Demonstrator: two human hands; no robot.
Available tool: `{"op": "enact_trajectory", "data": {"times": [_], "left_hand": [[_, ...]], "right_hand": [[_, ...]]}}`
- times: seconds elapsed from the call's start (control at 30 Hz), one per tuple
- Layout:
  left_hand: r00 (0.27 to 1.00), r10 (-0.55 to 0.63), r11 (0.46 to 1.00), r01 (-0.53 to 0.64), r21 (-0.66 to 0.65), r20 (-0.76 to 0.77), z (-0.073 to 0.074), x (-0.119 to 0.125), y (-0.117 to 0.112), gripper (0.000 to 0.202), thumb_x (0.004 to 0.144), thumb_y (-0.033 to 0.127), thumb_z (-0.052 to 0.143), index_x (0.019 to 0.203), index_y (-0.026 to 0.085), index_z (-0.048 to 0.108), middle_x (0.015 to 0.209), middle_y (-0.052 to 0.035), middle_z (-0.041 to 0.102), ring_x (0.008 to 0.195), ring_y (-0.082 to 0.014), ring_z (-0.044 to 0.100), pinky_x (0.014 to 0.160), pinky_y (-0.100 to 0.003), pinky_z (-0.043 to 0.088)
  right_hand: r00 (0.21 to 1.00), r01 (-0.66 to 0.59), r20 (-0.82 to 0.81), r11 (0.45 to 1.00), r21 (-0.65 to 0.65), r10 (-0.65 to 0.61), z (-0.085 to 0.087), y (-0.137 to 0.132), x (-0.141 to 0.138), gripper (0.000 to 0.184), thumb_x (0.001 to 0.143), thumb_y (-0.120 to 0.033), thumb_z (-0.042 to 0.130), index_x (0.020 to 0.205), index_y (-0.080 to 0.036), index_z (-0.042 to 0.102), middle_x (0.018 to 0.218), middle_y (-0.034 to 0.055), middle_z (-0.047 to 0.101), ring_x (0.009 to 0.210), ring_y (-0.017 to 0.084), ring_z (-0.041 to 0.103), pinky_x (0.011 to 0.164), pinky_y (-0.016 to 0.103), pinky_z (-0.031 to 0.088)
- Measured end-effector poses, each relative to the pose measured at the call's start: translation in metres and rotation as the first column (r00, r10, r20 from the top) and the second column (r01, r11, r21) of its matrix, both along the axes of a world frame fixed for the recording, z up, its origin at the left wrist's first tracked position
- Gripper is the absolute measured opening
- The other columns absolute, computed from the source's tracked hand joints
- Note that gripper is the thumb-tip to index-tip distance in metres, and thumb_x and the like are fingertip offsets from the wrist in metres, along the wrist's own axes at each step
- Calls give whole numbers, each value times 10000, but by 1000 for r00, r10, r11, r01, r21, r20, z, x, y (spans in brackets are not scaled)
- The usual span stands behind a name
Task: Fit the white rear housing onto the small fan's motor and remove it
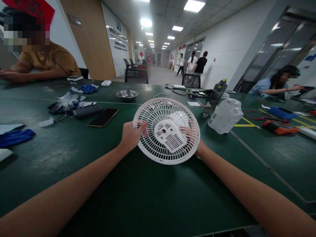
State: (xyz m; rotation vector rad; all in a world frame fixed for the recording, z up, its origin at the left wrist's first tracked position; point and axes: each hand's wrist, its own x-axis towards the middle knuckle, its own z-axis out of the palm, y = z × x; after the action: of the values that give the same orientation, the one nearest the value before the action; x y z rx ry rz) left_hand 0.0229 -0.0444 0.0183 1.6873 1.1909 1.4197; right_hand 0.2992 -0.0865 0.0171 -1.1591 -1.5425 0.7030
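A round white fan grille is held up over the green table, tilted toward me, with a slotted plate at its centre. My left hand grips its left rim, thumb over the front and fingers behind. Behind the right part of the grille is my right hand, partly seen through the ribs; its fingers are mostly hidden, so its grip is unclear. Another white part shows through the upper right ribs. To the right stands a white plastic housing.
A metal bowl, phone and work gloves lie to the left and back. A bottle, cables and an orange multimeter are on the right. People sit at both sides; others stand far back.
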Motion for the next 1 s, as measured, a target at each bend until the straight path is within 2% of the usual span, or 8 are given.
{"op": "enact_trajectory", "data": {"times": [0.1, 0.23, 0.5, 0.57, 0.7, 0.77, 0.87, 1.0], "left_hand": [[999, 27, 999, -28, -23, -27, 0, -2, 3, 301, 890, 445, 689, 775, 170, 732, 684, -53, 751, 622, -229, 726, 587, -354, 607], [998, 59, 995, -57, -85, 23, -3, -5, 10, 259, 861, 412, 727, 814, 158, 740, 716, -60, 760, 639, -232, 736, 592, -358, 618], [997, 55, 987, -45, -152, 62, -12, -13, 21, 248, 842, 399, 744, 850, 151, 743, 753, -106, 762, 644, -249, 735, 589, -395, 626], [997, 48, 987, -38, -155, 58, -13, -14, 22, 238, 843, 393, 742, 852, 156, 742, 757, -104, 764, 649, -248, 737, 595, -394, 624], [997, 47, 983, -36, -179, 57, -11, -13, 22, 243, 842, 403, 743, 831, 160, 736, 741, -88, 763, 643, -242, 736, 604, -389, 618], [996, 63, 980, -50, -193, 64, -10, -12, 21, 256, 839, 414, 746, 824, 158, 734, 733, -86, 762, 644, -246, 737, 607, -391, 616], [995, 66, 978, -50, -202, 76, -9, -11, 20, 260, 840, 414, 745, 825, 155, 731, 746, -86, 768, 661, -253, 746, 617, -391, 618], [995, 53, 973, -33, -228, 84, -8, -11, 20, 263, 834, 416, 755, 851, 155, 733, 765, -79, 775, 688, -259, 755, 638, -397, 626]], "right_hand": [[964, 229, 122, 969, 89, -238, 6, 10, 28, 885, 800, -571, 695, 1525, -290, 273, 1184, 89, 672, 984, 304, 680, 924, 542, 552], [762, 408, 433, 876, 257, -482, 10, 19, 67, 863, 707, -413, 764, 1471, -250, 398, 1272, 140, 555, 1171, 373, 567, 1024, 590, 461], [676, 398, 552, 873, 283, -487, 7, 29, 90, 740, 752, -404, 718, 1423, -229, 458, 1259, 142, 522, 1200, 357, 523, 1053, 554, 435], [605, 444, 493, 779, 443, -625, 16, 28, 100, 681, 796, -412, 681, 1413, -213, 474, 1318, 156, 515, 1269, 346, 486, 1100, 546, 393], [307, 680, 228, 381, 627, -924, 32, 25, 141, 791, 696, -325, 748, 1426, -184, 478, 1478, 188, 419, 1413, 356, 376, 1179, 534, 289], [267, 788, 184, 324, 523, -946, 29, 26, 165, 912, 645, -293, 771, 1477, -185, 415, 1478, 192, 448, 1409, 371, 400, 1166, 544, 307], [423, 876, 210, 457, 155, -881, 12, 32, 192, 1015, 605, -386, 826, 1477, -179, 348, 1325, 184, 593, 1209, 364, 584, 1061, 536, 432], [449, 892, 217, 451, -45, -867, -7, 43, 200, 975, 457, -446, 900, 1292, -218, 451, 1264, 162, 642, 1165, 370, 611, 1041, 533, 456]]}}
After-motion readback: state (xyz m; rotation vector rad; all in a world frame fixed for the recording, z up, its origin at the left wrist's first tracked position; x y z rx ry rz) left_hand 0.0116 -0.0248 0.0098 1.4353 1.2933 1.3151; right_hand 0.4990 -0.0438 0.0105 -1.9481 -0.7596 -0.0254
